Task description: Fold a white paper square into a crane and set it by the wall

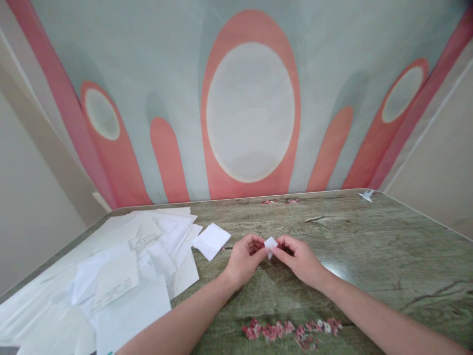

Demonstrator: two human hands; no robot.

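Note:
A small folded white paper (271,242) is held between both hands above the middle of the wood-patterned table (354,222). My left hand (245,259) pinches its left side with thumb and fingers. On its right side, my right hand (301,259) grips it in the same way. The paper has a pointed top and a small tip that shows below the thumbs. Nearest to my left hand lies a folded white paper square (212,241), flat on the table.
Many loose white sheets (133,305) spread over the table's left side. A folded white paper piece (366,195) sits at the back right edge. Pink flower patterns (273,330) mark the table's front. Behind it hangs a green and coral backdrop (177,59).

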